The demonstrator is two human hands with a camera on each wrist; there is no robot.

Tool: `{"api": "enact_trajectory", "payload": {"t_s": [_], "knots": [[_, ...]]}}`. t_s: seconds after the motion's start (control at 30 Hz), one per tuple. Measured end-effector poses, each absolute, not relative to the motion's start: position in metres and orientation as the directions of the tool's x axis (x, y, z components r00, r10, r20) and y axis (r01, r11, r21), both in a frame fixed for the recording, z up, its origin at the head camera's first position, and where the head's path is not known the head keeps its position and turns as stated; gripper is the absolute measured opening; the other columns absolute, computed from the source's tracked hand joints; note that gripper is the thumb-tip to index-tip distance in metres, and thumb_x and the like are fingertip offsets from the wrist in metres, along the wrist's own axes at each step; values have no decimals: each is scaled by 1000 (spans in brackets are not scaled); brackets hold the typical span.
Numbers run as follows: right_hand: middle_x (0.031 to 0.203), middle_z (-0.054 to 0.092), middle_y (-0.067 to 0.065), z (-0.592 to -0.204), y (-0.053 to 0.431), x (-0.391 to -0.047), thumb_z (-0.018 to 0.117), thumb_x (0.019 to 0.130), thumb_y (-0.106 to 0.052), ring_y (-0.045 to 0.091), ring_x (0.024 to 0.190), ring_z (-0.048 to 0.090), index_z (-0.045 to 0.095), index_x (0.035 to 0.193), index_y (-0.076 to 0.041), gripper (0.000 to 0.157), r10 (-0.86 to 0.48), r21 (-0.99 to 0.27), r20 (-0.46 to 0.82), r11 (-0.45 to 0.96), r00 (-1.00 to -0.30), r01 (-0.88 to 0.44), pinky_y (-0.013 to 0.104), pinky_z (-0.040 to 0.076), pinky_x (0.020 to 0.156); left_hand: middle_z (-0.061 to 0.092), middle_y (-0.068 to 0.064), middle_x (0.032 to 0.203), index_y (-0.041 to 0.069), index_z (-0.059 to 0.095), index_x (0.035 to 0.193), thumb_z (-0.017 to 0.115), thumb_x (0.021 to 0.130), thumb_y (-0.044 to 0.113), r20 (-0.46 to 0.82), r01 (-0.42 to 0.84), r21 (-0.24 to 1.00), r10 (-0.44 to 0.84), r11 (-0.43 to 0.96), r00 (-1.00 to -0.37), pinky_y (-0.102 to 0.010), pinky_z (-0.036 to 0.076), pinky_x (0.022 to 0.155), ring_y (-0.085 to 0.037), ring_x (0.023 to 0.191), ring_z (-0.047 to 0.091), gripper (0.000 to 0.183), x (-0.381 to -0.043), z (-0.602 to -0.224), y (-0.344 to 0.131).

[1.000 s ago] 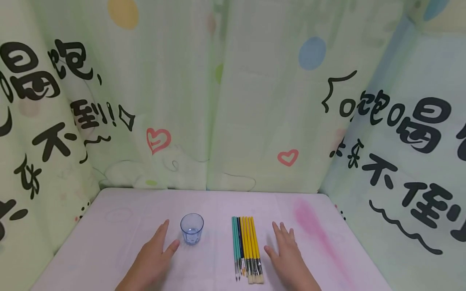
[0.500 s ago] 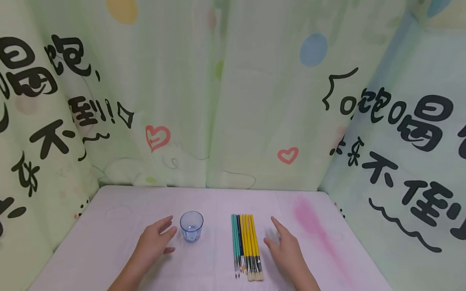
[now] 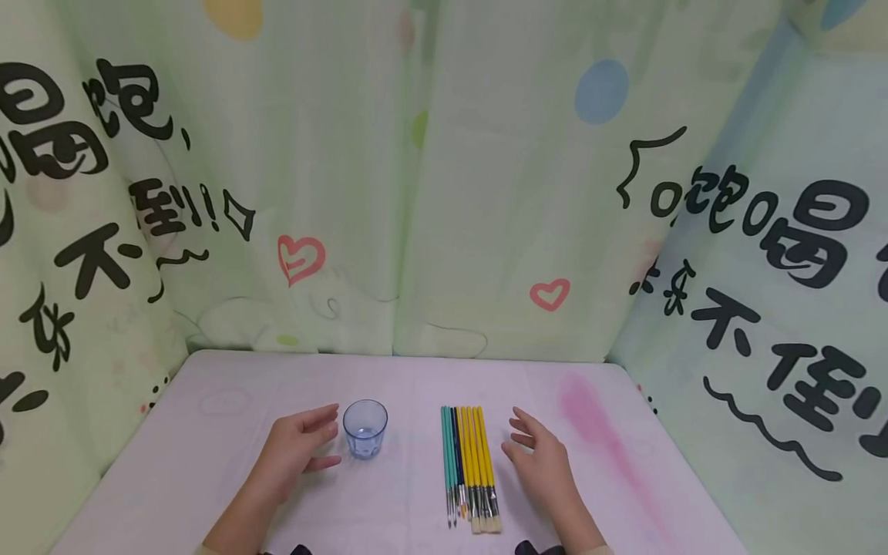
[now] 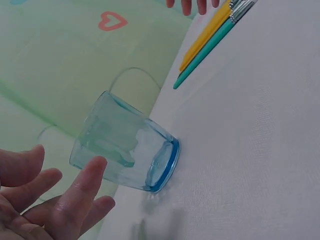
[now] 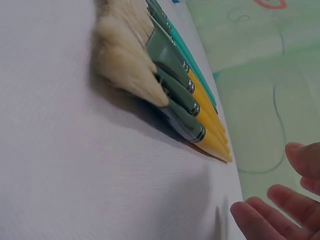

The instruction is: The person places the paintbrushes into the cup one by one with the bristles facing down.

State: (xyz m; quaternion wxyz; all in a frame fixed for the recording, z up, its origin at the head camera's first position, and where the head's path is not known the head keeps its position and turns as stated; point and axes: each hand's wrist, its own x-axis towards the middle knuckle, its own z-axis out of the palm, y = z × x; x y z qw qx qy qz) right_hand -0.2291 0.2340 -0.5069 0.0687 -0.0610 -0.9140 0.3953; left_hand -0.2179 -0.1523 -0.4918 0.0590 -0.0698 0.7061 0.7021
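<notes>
A clear bluish drinking glass (image 3: 364, 430) stands upright on the table, left of centre. My left hand (image 3: 298, 447) is just left of it, fingers loosely bent and holding nothing; in the left wrist view its fingertips overlap the side of the glass (image 4: 125, 145). Right of centre lies a row of paintbrushes (image 3: 470, 462), with teal, dark blue and yellow handles and the bristles toward me. Beside the yellow ones hovers my right hand (image 3: 543, 462), relaxed and holding nothing. The right wrist view shows pale bristles (image 5: 125, 55) up close, apart from the fingers (image 5: 255, 220).
A white cloth covers the table (image 3: 409, 509), with a pink streak (image 3: 597, 432) on its right side. Pale green printed curtains (image 3: 486, 193) hang behind and on both sides. Dark wrist straps (image 3: 530, 547) show at the bottom edge.
My left hand has turned and moved slightly up, its fingers coming closer to the glass. The right hand has turned, its fingers bending inward. Glass and paintbrushes stay in place.
</notes>
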Motion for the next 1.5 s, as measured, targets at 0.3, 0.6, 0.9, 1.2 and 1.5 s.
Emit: {"api": "enact_trajectory", "payload": {"t_s": [0.3, 0.6, 0.9, 1.2, 1.5], "knots": [[123, 77, 15, -505, 229, -236, 81, 94, -6, 20, 95, 75, 61, 151, -9, 61, 195, -809, -43, 569, -980, 149, 31, 69, 69, 58, -27, 155, -1, 60, 149, 69, 105, 9, -211, -212, 977, -52, 19, -976, -41, 70, 83, -41, 137, 62, 47, -228, -492, -148], [117, 75, 14, -504, 230, -245, 80, 93, -6, 18, 79, 71, 61, 150, -8, 61, 162, -818, -132, 539, -978, 200, 32, 68, 65, 66, -26, 145, -1, 65, 144, 72, 102, 7, -235, -238, 971, -82, 29, -969, -41, 70, 80, -28, 118, 73, 43, -235, -493, -144], [98, 72, 9, -502, 227, -254, 83, 91, -7, 21, 64, 66, 63, 148, -9, 61, 131, -780, -178, 585, -975, 221, 29, 66, 62, 69, -23, 135, -1, 69, 139, 72, 102, 6, -223, -226, 974, -93, 22, -970, -41, 70, 79, -26, 115, 72, 37, -236, -495, -140], [93, 70, 9, -503, 222, -264, 83, 90, -7, 22, 61, 66, 63, 146, -7, 59, 105, -742, -223, 626, -969, 238, 28, 65, 61, 69, -23, 135, 0, 70, 138, 71, 102, 6, -202, -207, 978, -99, 37, -974, -42, 70, 81, -26, 114, 71, 36, -238, -499, -138], [92, 69, 9, -503, 220, -274, 83, 90, -4, 22, 65, 67, 64, 144, -6, 57, 98, -724, -241, 645, -965, 246, 26, 64, 59, 70, -23, 131, -1, 71, 135, 73, 102, 6, -177, -182, 983, -123, 36, -977, -45, 70, 83, -28, 113, 71, 34, -239, -501, -133]]}}
